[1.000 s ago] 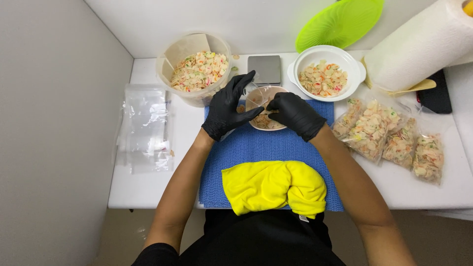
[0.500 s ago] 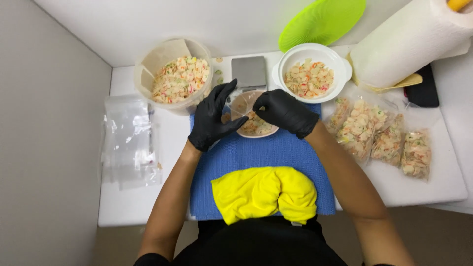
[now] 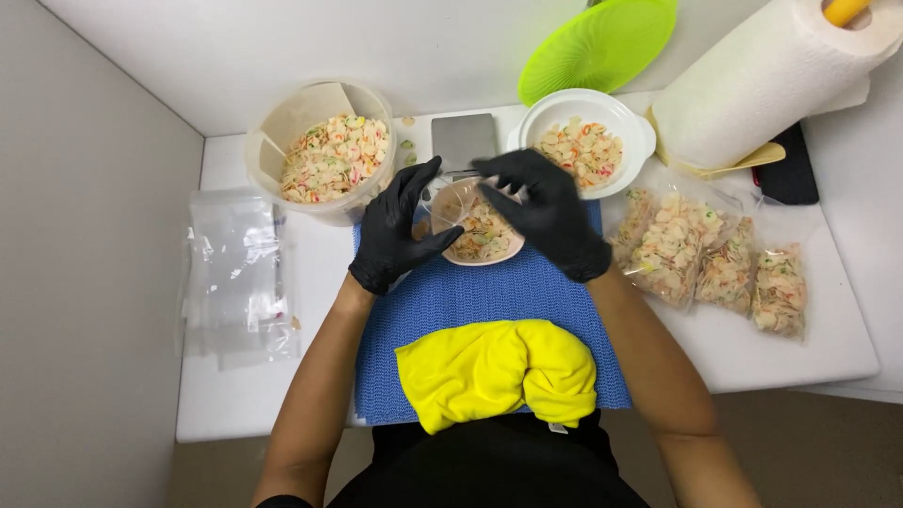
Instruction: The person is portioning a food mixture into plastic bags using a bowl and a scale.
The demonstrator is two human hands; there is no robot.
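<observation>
Both gloved hands meet over a small bowl [image 3: 484, 235] at the centre of the frame, where it sits at the top edge of a blue mat [image 3: 489, 301]. The left hand [image 3: 400, 230] has its fingers spread along the bowl's left rim, loosely cupping it. The right hand [image 3: 546, 212] arches over the bowl from the right, fingertips pinched near a clear bag [image 3: 451, 202] held open over the bowl; whether it actually grips the plastic is hard to tell from here. The bowl holds pale, colour-flecked crackers.

Upper left stands a tub [image 3: 324, 155] of the same crackers, upper right a white bowl [image 3: 588, 141] of them, and between the two a grey scale [image 3: 464, 141]. Right of the mat lie filled bags [image 3: 715, 259] in a row on the counter [image 3: 781, 357]. A pile of empty bags [image 3: 235, 273] lies at the left. A yellow cloth [image 3: 494, 372] rests on the mat's lower part. A green lid [image 3: 597, 47] and a paper roll [image 3: 762, 80] fill the top right.
</observation>
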